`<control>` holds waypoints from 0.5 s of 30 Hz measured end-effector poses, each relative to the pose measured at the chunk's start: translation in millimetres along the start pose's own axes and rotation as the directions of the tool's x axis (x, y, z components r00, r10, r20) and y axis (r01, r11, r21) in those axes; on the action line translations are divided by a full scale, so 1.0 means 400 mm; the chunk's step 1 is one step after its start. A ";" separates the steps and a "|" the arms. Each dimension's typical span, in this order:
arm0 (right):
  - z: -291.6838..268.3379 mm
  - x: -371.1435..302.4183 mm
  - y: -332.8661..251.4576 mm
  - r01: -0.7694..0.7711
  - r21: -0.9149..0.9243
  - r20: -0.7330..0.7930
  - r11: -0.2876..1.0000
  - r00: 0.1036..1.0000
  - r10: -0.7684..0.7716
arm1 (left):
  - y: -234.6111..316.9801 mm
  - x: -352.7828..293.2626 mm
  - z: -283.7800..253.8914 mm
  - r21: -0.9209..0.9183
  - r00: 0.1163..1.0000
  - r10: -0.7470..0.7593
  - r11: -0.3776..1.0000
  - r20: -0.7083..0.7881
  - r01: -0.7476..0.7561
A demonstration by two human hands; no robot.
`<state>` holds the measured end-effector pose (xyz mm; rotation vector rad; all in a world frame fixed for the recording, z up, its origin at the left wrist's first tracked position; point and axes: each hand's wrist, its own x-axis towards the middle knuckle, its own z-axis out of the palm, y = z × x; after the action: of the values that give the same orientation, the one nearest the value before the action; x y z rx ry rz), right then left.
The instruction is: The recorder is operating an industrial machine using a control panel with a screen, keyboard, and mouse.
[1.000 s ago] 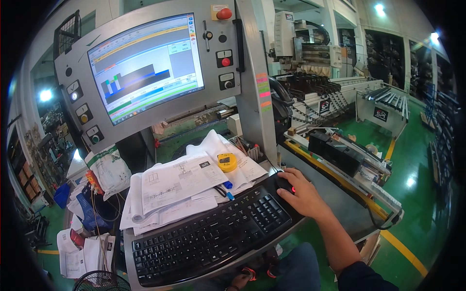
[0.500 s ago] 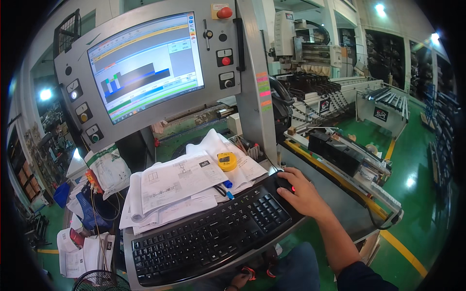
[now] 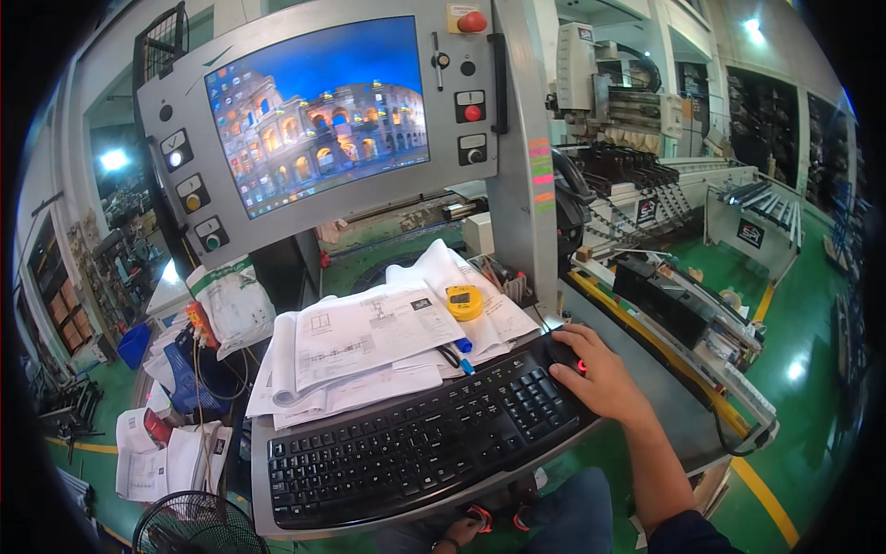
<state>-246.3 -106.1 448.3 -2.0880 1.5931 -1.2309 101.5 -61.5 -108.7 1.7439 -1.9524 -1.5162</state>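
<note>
My right hand (image 3: 600, 372) rests over a black computer mouse (image 3: 560, 349), fingers curved round it, with a red glow at its side. The mouse sits just right of a black keyboard (image 3: 420, 443). At the lower edge my left hand (image 3: 464, 529) hangs low by my legs, small and partly hidden, so its fingers are unclear. Above, a screen (image 3: 318, 115) in a grey control panel (image 3: 341, 198) displays a desktop picture of a lit, arched building. Behind the keyboard lie paper drawings (image 3: 369, 337), a yellow tape measure (image 3: 464, 302) and a blue-capped pen (image 3: 465, 360).
Red emergency button (image 3: 472, 22) and several other knobs line the panel. A black fan (image 3: 198, 526) stands at lower left, near a white bag (image 3: 231, 300) and loose cables. To the right, a long machine (image 3: 683, 185) and a yellow rail (image 3: 646, 342) run beside the green floor.
The screen has switched from a program window with coloured bars to the desktop picture. The whole view has shifted, so things sit further right. My right hand stays on the mouse.
</note>
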 end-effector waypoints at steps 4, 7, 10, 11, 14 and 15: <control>0.001 0.003 -0.001 0.042 -0.027 0.005 0.999 0.999 -0.042 | 0.029 -0.033 -0.027 -0.033 0.999 -0.034 0.999 0.014 0.035; 0.002 0.002 0.000 0.026 -0.016 0.017 1.000 1.000 -0.026 | 0.046 -0.048 -0.036 -0.022 0.999 -0.037 0.999 -0.001 0.037; 0.001 0.004 -0.001 0.053 -0.032 0.016 0.998 0.998 -0.053 | 0.051 -0.048 -0.037 -0.018 0.998 -0.057 0.998 0.019 0.057; 0.001 0.004 -0.001 0.051 -0.026 0.017 0.998 0.999 -0.050 | 0.050 -0.047 -0.036 -0.007 0.998 -0.059 0.998 0.019 0.060; 0.001 0.002 -0.003 0.039 -0.021 0.022 0.999 0.999 -0.039 | 0.041 -0.041 -0.033 -0.001 0.999 -0.035 0.999 0.014 0.036; 0.001 0.002 -0.004 0.034 -0.029 0.025 0.999 0.999 -0.033 | 0.038 -0.039 -0.032 0.019 0.997 -0.075 0.997 0.033 0.075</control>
<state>-245.0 -106.5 449.5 -2.1476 1.5811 -1.1951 104.6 -58.8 -83.6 1.8301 -1.9424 -1.5666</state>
